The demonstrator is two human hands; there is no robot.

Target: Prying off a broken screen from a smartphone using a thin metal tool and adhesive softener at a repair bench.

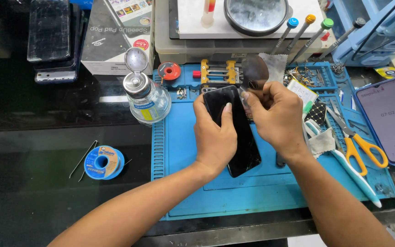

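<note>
While the left hand (215, 137) grips the dark phone (234, 132), the right hand (277, 120) pinches a half-hidden metal pry tool (254, 73).

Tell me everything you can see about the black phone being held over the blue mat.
The black phone is a slim, glossy rectangular slab with rounded corners, its dark face blank and reflecting light. It is tilted, top edge away from the person, lifted above the blue work mat. The left hand grips its left side, thumb lying on the face. The right hand meets its upper right edge, pinching a thin grey metal prying blade there. Whether the blade has entered the seam cannot be told.
</note>
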